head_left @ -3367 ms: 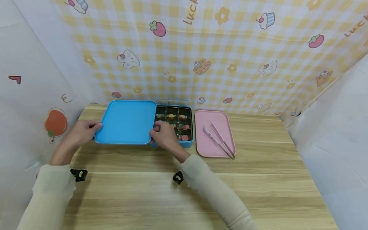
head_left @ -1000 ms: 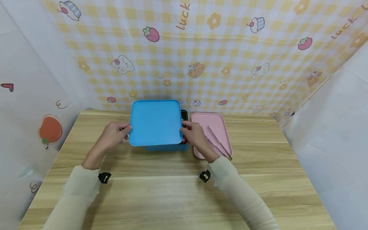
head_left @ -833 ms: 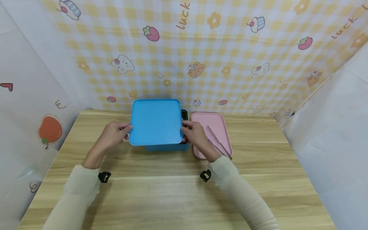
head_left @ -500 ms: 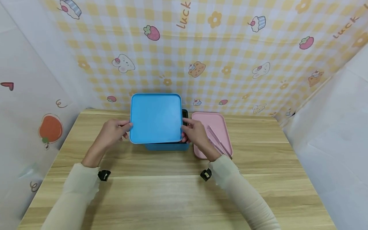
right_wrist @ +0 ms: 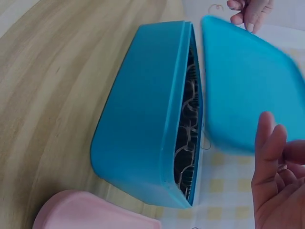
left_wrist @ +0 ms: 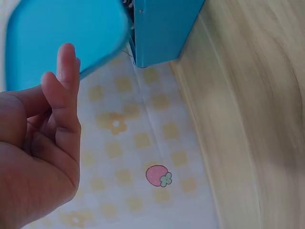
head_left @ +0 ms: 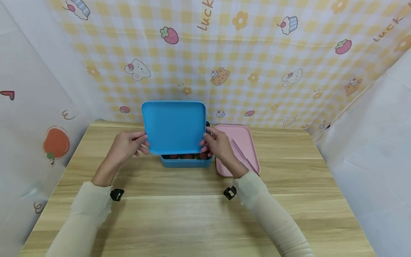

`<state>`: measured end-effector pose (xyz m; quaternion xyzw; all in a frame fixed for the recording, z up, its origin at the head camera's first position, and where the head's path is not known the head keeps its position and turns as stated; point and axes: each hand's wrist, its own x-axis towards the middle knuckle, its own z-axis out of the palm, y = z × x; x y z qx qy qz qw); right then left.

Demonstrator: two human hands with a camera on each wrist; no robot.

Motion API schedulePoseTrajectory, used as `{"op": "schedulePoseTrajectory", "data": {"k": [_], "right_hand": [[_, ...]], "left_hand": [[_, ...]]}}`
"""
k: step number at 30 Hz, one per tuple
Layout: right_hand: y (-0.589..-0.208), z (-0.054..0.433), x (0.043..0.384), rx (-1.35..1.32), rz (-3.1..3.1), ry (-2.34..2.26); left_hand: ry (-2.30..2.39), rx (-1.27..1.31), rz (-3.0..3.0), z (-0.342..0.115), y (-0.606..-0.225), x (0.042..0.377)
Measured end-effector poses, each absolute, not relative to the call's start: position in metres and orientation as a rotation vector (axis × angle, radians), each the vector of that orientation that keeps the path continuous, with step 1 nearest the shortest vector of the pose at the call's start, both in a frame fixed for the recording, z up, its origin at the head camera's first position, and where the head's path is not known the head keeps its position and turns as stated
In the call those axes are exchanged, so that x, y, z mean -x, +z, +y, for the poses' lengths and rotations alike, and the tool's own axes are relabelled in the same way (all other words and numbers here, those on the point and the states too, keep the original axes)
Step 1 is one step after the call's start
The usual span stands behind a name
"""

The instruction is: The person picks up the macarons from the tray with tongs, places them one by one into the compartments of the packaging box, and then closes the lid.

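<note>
A blue rectangular lid (head_left: 174, 126) hangs tilted above a blue box (head_left: 186, 164), its far edge raised. My left hand (head_left: 126, 144) pinches the lid's left edge between thumb and fingers. On the right edge, my right hand (head_left: 221, 145) holds it the same way, other fingers partly extended. Below the lid's near edge, a strip of the box's inside shows small reddish and dark pieces; the lid hides the rest. In the right wrist view, a gap separates lid and box, and the box's opening shows wavy dividers (right_wrist: 187, 119).
Right of the box lies a pink tray (head_left: 239, 132) with metal tongs (head_left: 243, 154) on it, partly behind my right hand. A yellow checked cloth (head_left: 257, 53) hangs close behind the box. White sheets stand at both sides of the wooden table (head_left: 173, 221).
Both hands have carried the lid from the left to above the box. Over the last second its far edge has tipped up and the lid has risen, uncovering the box's front strip.
</note>
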<state>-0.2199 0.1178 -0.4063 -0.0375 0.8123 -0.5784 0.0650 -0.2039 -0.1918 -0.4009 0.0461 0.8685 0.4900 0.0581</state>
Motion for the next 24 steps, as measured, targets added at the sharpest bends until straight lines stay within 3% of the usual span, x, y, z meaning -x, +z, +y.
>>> {"op": "schedulePoseTrajectory", "data": {"k": [24], "right_hand": [[-0.403, 0.140, 0.227, 0.283, 2.254, -1.728]], "left_hand": [[1.520, -0.332, 2.633, -0.189, -0.396, 0.202]]}}
